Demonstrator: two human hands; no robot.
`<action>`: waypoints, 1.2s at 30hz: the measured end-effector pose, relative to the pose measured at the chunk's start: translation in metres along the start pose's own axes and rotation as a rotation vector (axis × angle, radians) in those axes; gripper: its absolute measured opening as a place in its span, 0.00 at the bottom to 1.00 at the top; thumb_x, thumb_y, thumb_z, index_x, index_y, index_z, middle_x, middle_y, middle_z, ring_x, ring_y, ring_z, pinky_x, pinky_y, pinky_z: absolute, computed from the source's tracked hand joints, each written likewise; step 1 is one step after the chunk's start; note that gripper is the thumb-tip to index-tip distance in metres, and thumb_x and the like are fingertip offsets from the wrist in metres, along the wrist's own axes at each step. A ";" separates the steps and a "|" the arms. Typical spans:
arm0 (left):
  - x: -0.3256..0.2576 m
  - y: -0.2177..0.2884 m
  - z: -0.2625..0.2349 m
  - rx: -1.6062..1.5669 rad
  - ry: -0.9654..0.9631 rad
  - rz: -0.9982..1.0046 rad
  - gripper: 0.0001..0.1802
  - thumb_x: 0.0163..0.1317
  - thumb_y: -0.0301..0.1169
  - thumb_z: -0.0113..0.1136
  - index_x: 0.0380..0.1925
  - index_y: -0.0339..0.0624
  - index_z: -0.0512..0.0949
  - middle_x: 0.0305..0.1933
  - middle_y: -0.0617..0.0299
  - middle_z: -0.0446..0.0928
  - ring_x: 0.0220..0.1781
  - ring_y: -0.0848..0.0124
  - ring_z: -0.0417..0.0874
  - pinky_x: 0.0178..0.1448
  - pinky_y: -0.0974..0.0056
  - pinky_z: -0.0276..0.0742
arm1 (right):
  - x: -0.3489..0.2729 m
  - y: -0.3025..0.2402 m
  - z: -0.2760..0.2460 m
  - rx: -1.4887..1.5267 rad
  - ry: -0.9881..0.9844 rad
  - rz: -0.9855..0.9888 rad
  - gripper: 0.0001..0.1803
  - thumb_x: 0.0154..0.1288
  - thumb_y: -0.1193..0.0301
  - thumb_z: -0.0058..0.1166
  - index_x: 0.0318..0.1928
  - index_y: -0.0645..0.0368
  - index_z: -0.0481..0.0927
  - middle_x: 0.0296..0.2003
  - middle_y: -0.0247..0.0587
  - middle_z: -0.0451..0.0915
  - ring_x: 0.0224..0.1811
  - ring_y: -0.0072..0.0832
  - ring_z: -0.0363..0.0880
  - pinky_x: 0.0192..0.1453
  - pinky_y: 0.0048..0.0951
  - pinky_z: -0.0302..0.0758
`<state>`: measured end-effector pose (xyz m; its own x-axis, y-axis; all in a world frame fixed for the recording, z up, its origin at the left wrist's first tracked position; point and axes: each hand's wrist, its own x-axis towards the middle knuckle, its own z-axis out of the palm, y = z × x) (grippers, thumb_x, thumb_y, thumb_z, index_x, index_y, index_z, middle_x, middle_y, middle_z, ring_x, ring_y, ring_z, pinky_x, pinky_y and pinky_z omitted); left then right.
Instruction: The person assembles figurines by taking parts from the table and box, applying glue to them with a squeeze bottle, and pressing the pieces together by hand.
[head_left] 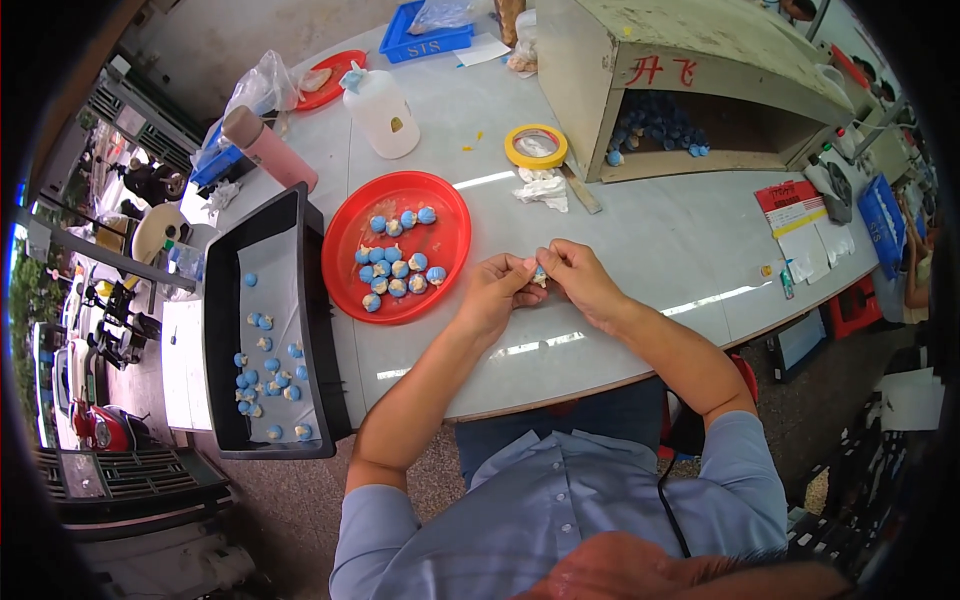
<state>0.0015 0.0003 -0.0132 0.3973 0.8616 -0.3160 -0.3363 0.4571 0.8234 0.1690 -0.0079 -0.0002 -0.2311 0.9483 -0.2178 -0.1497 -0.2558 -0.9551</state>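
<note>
Both my hands meet over the table, just right of a round red tray (451,262). My left hand (495,290) is closed, thumb and fingers pinching a small blue and cream piece (540,276). From the other side, my right hand (583,282) pinches the same piece, so most of it is hidden by fingertips. Several small round blue pieces with cream parts (397,268) sit in the red tray. More of these blue pieces (272,365) lie scattered in the black bin (323,330) at the left.
Behind the red tray stand a pink bottle (272,150) and a white plastic bottle (381,115). A yellow tape roll (536,147) and crumpled tissue (543,190) lie ahead of my hands. Dark blue pieces (660,122) fill part of a wooden box (575,75). Papers (800,228) lie at the right.
</note>
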 end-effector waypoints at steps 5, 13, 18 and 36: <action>-0.001 0.000 0.000 -0.024 -0.004 0.006 0.11 0.65 0.35 0.62 0.34 0.39 0.74 0.32 0.57 0.81 0.31 0.71 0.83 0.36 0.70 0.80 | -0.002 0.000 0.001 0.023 -0.004 -0.026 0.16 0.73 0.64 0.49 0.26 0.55 0.68 0.23 0.25 0.66 0.26 0.13 0.60 0.28 0.19 0.60; 0.000 -0.003 -0.002 0.010 -0.022 0.010 0.10 0.68 0.34 0.58 0.37 0.39 0.74 0.34 0.56 0.81 0.33 0.71 0.83 0.39 0.71 0.80 | -0.003 -0.004 -0.001 -0.001 -0.009 -0.009 0.16 0.73 0.64 0.50 0.26 0.56 0.69 0.24 0.26 0.67 0.27 0.13 0.61 0.29 0.20 0.62; -0.001 0.001 0.001 0.032 -0.023 -0.014 0.11 0.68 0.36 0.57 0.39 0.38 0.74 0.38 0.56 0.81 0.35 0.71 0.83 0.41 0.70 0.80 | -0.004 -0.011 0.001 0.035 -0.006 0.033 0.16 0.72 0.63 0.50 0.26 0.55 0.69 0.24 0.26 0.68 0.26 0.14 0.63 0.29 0.20 0.63; -0.003 0.000 0.010 0.029 0.039 -0.001 0.15 0.69 0.39 0.55 0.39 0.36 0.75 0.38 0.55 0.81 0.39 0.71 0.84 0.43 0.70 0.81 | -0.001 -0.006 0.001 0.044 0.048 0.013 0.16 0.72 0.61 0.51 0.26 0.52 0.69 0.23 0.25 0.67 0.23 0.12 0.61 0.26 0.17 0.60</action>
<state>0.0090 -0.0049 -0.0074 0.3638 0.8692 -0.3349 -0.3105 0.4522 0.8362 0.1689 -0.0075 0.0060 -0.1871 0.9524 -0.2405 -0.1894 -0.2752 -0.9425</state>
